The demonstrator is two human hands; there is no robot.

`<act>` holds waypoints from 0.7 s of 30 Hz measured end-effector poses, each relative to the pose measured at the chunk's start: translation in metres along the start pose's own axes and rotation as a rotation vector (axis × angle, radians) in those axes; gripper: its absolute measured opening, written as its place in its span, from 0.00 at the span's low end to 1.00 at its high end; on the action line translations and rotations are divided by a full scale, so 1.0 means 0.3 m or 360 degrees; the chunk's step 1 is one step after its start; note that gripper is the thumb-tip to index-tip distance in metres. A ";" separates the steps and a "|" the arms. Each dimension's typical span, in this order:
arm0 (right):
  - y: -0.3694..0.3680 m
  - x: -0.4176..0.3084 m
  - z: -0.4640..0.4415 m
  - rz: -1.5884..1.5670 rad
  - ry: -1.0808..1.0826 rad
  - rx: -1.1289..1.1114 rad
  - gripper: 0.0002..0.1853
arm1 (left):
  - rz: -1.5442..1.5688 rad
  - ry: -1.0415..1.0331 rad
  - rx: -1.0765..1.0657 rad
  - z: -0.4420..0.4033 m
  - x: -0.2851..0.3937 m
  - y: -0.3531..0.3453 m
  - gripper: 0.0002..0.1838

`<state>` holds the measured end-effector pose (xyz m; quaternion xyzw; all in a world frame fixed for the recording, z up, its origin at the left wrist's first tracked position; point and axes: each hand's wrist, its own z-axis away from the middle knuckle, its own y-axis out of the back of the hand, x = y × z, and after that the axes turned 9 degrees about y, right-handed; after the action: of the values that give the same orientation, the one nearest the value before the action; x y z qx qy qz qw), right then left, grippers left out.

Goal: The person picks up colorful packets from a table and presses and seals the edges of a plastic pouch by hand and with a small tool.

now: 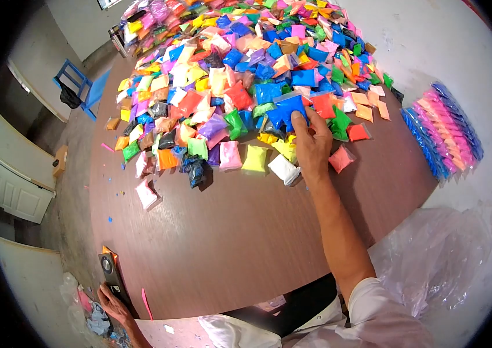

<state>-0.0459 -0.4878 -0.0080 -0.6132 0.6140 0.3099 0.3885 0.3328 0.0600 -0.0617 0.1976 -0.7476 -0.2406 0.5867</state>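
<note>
My right hand (pixel 314 139) reaches over the front of the heap and pinches a blue packet (pixel 284 113), a small clear bag filled with something blue. Close around it lie a red packet (pixel 323 105), a green packet (pixel 340 124), a yellow packet (pixel 285 148) and a white packet (pixel 284 169). My left hand (pixel 115 305) rests at the table's left front edge, its fingers stretched out beside a dark phone-like device (pixel 114 278). Whether those fingers touch the device I cannot tell.
A big heap of colourful packets (pixel 223 81) covers the back of the brown table (pixel 217 243). On the right are bundled blue, pink and orange packs (pixel 443 130) and clear plastic sheeting (pixel 431 261). A blue chair (pixel 86 90) stands at left. A pink strip (pixel 147 304) lies near the front edge.
</note>
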 end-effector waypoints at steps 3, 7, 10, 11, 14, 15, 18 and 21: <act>-0.007 0.017 0.004 0.0510 0.0241 -0.0098 0.18 | -0.0020 -0.0061 0.0035 -0.010 -0.014 0.002 0.22; -0.022 -0.015 0.022 0.0855 0.0246 -0.0246 0.19 | -0.0101 -0.0125 0.0008 0.002 0.021 0.003 0.22; -0.001 -0.033 -0.005 0.0715 0.0161 -0.0165 0.17 | -0.0115 -0.0189 0.0098 -0.004 -0.002 -0.009 0.21; 0.019 -0.045 -0.017 0.0475 0.0101 -0.0118 0.16 | -0.0113 -0.0190 0.0093 -0.003 -0.009 -0.005 0.21; 0.069 -0.051 -0.034 0.0066 0.0009 -0.0014 0.15 | -0.0089 -0.0204 0.0049 -0.022 -0.019 -0.003 0.21; 0.085 -0.058 -0.034 -0.0077 -0.0103 0.0050 0.15 | -0.0044 -0.0192 0.0038 -0.029 -0.028 -0.005 0.21; 0.172 -0.089 -0.016 -0.0298 -0.0327 0.0119 0.15 | -0.0025 -0.0173 0.0032 -0.028 -0.033 -0.001 0.21; 0.313 -0.085 -0.006 -0.0541 -0.0423 0.0067 0.15 | 0.0024 -0.0171 0.0049 -0.022 -0.040 -0.008 0.21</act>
<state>-0.1407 -0.4709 0.0057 -0.6534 0.4516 0.3051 0.5254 0.3420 0.0640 -0.0712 0.1878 -0.7831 -0.2348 0.5445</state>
